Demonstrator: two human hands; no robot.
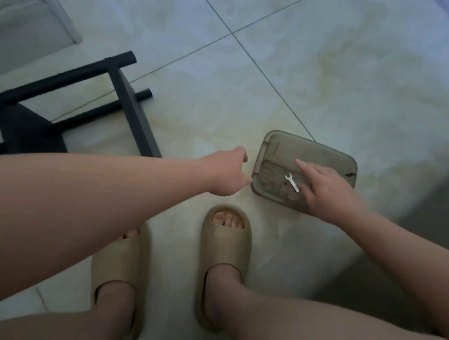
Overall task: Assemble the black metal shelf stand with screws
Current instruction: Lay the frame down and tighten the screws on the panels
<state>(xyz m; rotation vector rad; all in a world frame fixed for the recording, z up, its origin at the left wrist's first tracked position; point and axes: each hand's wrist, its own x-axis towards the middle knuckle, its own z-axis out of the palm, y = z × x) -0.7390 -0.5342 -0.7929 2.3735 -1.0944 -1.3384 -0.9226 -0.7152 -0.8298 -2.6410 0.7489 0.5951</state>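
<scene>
The black metal shelf stand [130, 111] lies on the tiled floor [281, 79] at the left. Right of it sits a smoky translucent plastic box [274, 150] with a small silver spanner [292, 182] on its lid. The right hand [323, 190] rests there with its fingers straight, touching the spanner. The left hand [226, 172] is curled just beside the box's edge; I cannot tell whether it holds anything. 2 beige slippers [225, 249] stand below.
</scene>
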